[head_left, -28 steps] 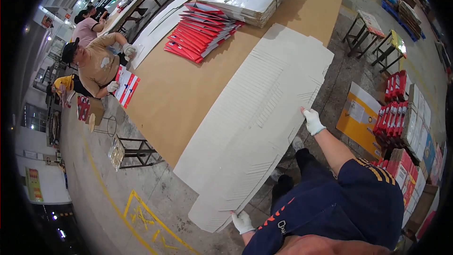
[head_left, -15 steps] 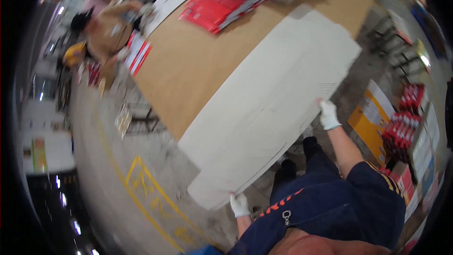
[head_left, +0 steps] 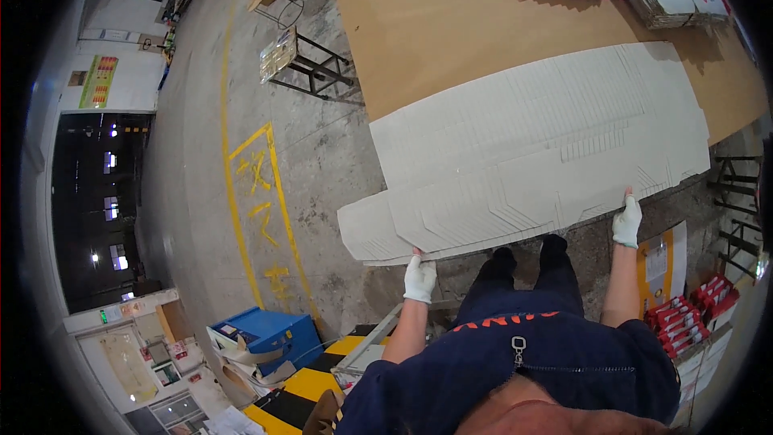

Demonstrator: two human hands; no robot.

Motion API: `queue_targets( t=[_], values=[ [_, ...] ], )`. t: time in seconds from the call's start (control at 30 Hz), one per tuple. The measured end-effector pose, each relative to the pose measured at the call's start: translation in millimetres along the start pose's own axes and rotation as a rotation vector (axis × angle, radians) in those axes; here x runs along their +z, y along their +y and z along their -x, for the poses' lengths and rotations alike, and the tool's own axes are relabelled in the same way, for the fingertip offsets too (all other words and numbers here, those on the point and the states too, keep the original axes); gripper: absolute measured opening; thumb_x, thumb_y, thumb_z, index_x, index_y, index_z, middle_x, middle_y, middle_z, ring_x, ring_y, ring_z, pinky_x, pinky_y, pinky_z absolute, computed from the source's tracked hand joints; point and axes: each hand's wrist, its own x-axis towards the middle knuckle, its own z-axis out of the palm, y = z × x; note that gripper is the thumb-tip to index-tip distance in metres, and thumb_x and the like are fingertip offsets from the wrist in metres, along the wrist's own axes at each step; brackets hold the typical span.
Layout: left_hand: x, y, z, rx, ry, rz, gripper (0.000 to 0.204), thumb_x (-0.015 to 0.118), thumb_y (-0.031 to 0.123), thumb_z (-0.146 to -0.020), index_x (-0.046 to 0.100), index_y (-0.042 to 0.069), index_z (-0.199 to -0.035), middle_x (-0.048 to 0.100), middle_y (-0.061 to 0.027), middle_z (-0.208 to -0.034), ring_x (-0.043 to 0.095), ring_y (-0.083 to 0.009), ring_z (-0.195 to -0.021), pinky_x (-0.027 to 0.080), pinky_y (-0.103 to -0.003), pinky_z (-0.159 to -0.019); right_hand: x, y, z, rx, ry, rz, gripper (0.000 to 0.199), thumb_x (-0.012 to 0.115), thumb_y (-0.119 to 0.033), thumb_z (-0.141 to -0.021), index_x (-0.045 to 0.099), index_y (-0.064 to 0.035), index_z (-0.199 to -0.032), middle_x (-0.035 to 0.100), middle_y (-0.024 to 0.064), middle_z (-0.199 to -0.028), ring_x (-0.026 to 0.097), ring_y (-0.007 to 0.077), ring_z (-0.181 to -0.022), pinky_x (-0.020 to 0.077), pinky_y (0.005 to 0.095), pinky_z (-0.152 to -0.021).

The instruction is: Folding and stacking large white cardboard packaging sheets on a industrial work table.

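- Your left hand point(head_left: 419, 279) pinches the near edge of the card stack point(head_left: 515, 149).
- Your right hand point(head_left: 626, 223) pinches farther right, wide spacing likely for balance.
- Stack's ahead of both hands, table point(head_left: 451, 64) likely bearing weight.

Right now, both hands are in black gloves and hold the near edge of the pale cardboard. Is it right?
Not quite: the head view shows white gloves, not black. The left hand and right hand hold the near edge of the pale cardboard.
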Motion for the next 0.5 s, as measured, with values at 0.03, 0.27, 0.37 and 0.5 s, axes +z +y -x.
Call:
queue_targets(
  t=[0.03, 0.27, 0.37, 0.5],
  values=[
    [0, -4, -6, 0.013, -0.009, -0.004, 0.026, 0.062, 0.017, -0.086, 0.057, 0.006, -0.109, 0.06, -0.006, -0.111, 0.054, -0.0209, -0.104, 0.04, -0.035, -0.096, -1, -2, 1, -0.015, 0.011, -0.001, 0.024, 0.056, -0.019, -0.089, 0.059, 0.0032, -0.099, 0.058, 0.0089, -0.104, 0.054, 0.0159, -0.098, 0.0438, 0.0325, -0.087],
    [-2, 9, 12, -0.025, -0.19, -0.206, 0.043, 0.049, 0.027, -0.093, 0.043, -0.003, -0.124, 0.049, -0.0109, -0.127, 0.043, -0.0266, -0.118, 0.029, -0.039, -0.107, -2, 23, -6, -0.045, 0.026, 0.226, 0.035, 0.062, -0.035, -0.084, 0.062, -0.0014, -0.078, 0.062, 0.0061, -0.078, 0.051, 0.0188, -0.072, 0.042, 0.0341, -0.069],
    [-44, 29, 19, -0.509, -0.407, -0.259, 0.039, 0.05, 0.034, -0.092, 0.056, -0.001, -0.109, 0.059, -0.015, -0.109, 0.055, -0.0281, -0.102, 0.041, -0.045, -0.096, 11, -7, 8, 0.23, 0.17, 0.158, 0.043, 0.062, -0.042, -0.084, 0.056, -0.0081, -0.11, 0.059, 0.0037, -0.102, 0.056, 0.0202, -0.091, 0.043, 0.0402, -0.082],
    [112, 15, 68, -0.401, -0.492, -1.315, 0.029, 0.052, 0.026, -0.091, 0.061, -0.002, -0.092, 0.063, -0.0141, -0.09, 0.061, -0.0219, -0.079, 0.05, -0.036, -0.076, -46, -36, -10, 0.136, 0.211, 0.022, 0.036, 0.055, -0.052, -0.085, 0.052, -0.0166, -0.083, 0.051, -0.0035, -0.074, 0.049, 0.0109, -0.064, 0.0405, 0.0281, -0.058]
  ],
)
